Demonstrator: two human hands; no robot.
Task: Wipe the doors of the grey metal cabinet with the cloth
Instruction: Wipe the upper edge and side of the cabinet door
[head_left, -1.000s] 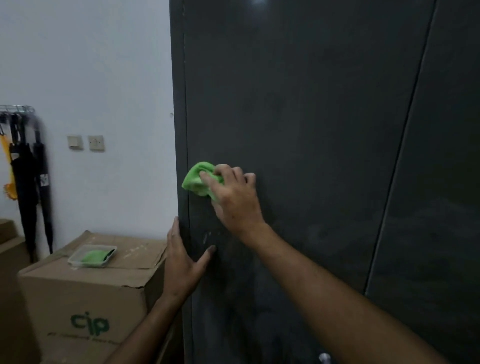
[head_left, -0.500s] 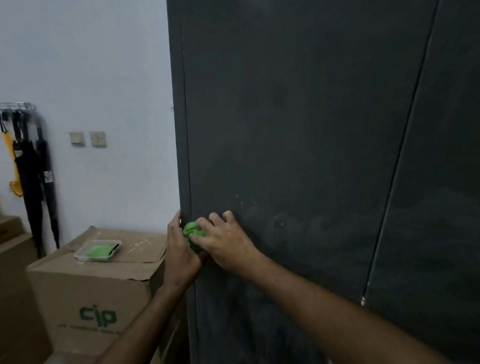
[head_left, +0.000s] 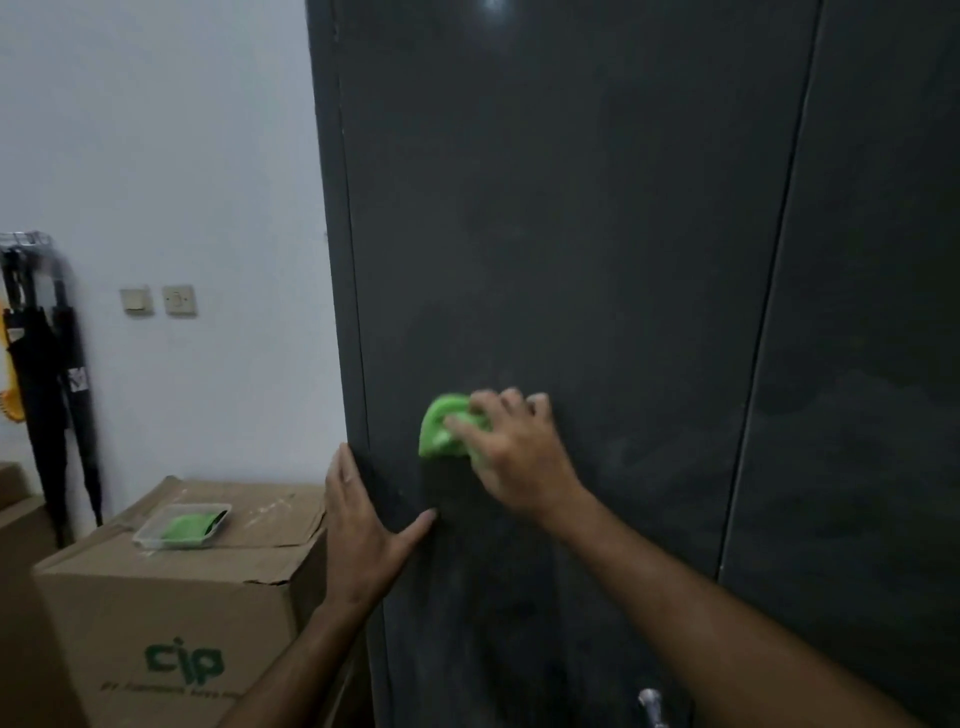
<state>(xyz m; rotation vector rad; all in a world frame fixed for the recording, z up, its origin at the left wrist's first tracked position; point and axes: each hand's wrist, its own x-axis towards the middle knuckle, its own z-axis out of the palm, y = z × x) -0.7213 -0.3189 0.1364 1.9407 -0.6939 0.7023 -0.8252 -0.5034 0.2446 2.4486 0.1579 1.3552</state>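
Observation:
The grey metal cabinet's left door (head_left: 571, 234) fills the middle of the view, dusty and smeared in its lower half. The right door (head_left: 872, 312) lies beyond a vertical seam. My right hand (head_left: 514, 452) grips a bunched green cloth (head_left: 441, 428) and presses it against the left door near its left edge. My left hand (head_left: 363, 525) rests flat with straight fingers on the cabinet's left corner, thumb spread onto the door, just below and left of the cloth.
A cardboard box (head_left: 171, 613) stands left of the cabinet, with a clear plastic tray (head_left: 182, 525) holding a green cloth on top. Dark umbrellas (head_left: 47, 395) hang on the white wall at far left. A metal door handle (head_left: 652, 704) shows at the bottom edge.
My right hand with the cloth went down to the door's left edge beside my left hand, then back up and to the right. My left hand stayed on the corner.

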